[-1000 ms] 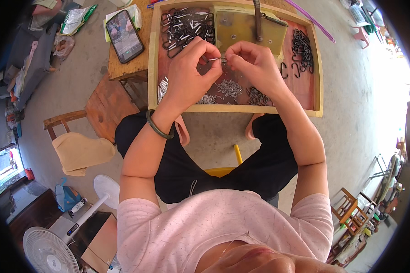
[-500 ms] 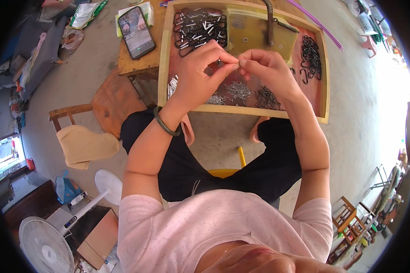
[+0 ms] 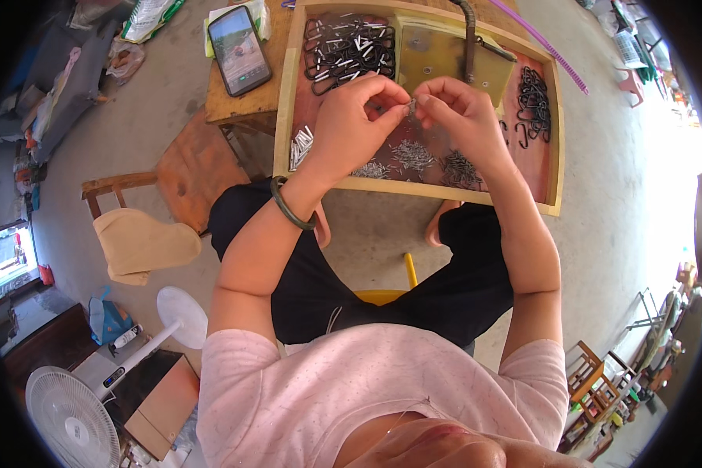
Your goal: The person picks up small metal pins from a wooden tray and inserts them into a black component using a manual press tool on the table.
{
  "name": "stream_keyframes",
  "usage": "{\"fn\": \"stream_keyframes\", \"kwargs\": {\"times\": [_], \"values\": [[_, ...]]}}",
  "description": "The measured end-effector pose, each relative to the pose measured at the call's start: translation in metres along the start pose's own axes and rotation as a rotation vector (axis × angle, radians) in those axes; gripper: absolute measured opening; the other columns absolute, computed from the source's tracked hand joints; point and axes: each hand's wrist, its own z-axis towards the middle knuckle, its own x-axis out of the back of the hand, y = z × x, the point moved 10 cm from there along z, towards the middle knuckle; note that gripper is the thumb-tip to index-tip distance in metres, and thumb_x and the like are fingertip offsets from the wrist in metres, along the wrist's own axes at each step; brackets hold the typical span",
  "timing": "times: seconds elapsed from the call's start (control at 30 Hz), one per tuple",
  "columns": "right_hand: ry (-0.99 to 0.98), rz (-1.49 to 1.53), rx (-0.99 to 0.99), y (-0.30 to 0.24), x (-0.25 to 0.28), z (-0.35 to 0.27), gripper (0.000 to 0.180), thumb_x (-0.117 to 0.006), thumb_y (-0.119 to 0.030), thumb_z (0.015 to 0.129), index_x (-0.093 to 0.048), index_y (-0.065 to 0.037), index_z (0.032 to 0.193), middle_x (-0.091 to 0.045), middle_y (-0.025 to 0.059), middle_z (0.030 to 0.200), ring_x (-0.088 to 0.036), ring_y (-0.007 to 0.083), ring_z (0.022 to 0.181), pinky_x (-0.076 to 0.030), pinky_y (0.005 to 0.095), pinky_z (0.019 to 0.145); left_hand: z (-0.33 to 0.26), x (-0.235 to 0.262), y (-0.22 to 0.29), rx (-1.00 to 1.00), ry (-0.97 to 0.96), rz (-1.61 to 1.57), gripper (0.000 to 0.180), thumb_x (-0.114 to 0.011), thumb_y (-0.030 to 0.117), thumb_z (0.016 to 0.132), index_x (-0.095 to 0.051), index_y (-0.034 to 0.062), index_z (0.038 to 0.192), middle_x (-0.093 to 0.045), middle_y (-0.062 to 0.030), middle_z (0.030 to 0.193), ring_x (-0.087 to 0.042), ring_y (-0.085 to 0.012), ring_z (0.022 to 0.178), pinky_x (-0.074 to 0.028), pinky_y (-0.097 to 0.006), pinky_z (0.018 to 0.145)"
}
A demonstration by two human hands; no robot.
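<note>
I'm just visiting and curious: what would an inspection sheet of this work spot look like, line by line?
Surface: a shallow wooden tray with raised rim, divided into sections, resting on a low wooden table.
Job's things: a small metal piece pinched between both hands; heaps of small metal pins; black wire clips at upper left; black hooks at right.
Clutter: a smartphone on the table beside the tray.
Grippers: left hand and right hand meet above the tray, fingers closed on the piece; a dark bangle on the left wrist.
Cables: nothing seen.
Surroundings: concrete floor, a wooden stool, a white fan, a yellow seat.
</note>
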Motion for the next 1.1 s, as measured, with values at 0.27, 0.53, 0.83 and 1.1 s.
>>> {"fn": "stream_keyframes", "kwargs": {"times": [0.27, 0.53, 0.83, 1.1], "values": [[0.212, -0.704, 0.764, -0.076, -0.02, -0.03, 0.014, -0.07, -0.001, 0.087, -0.071, -0.004, 0.101, -0.07, 0.01, 0.088, -0.069, 0.0259, 0.081, -0.055, 0.0329, 0.07, 0.003, -0.005, -0.018, 0.111, -0.026, -0.264, 0.013, -0.075, 0.003, 0.091, -0.071, -0.0001, 0.103, -0.073, -0.0035, 0.097, -0.068, -0.0079, 0.087, -0.055, -0.023, 0.076], [0.151, -0.395, 0.29, -0.051, -0.001, -0.011, 0.016, -0.068, -0.004, 0.092, -0.074, -0.002, 0.108, -0.074, 0.0076, 0.087, -0.069, 0.0117, 0.072, -0.055, 0.031, 0.065, 0.007, -0.006, -0.01, 0.091, -0.082, -0.307, 0.02, -0.074, 0.0, 0.093, -0.067, -0.0008, 0.112, -0.071, -0.0043, 0.106, -0.068, -0.0105, 0.098, -0.055, -0.026, 0.089], [0.18, -0.617, 0.075, -0.103, 0.021, 0.048, 0.012, -0.062, -0.003, 0.093, -0.071, 0.001, 0.1, -0.074, 0.0138, 0.077, -0.071, 0.021, 0.061, -0.055, 0.0324, 0.057, 0.026, 0.024, -0.011, 0.078, 0.179, -0.485, 0.041, -0.077, 0.014, 0.093, -0.061, 0.0016, 0.129, -0.069, -0.0069, 0.113, -0.07, -0.0133, 0.096, -0.05, -0.024, 0.08], [0.044, -0.756, -0.08, -0.086, 0.017, 0.083, 0.017, -0.059, -0.005, 0.092, -0.072, 0.0, 0.101, -0.074, 0.0126, 0.074, -0.072, 0.0207, 0.06, -0.058, 0.0324, 0.054, 0.027, 0.04, -0.015, 0.054, 0.204, -0.497, 0.036, -0.075, 0.019, 0.095, -0.064, 0.0016, 0.125, -0.07, -0.0042, 0.108, -0.071, -0.0135, 0.094, -0.046, -0.025, 0.076]]}}
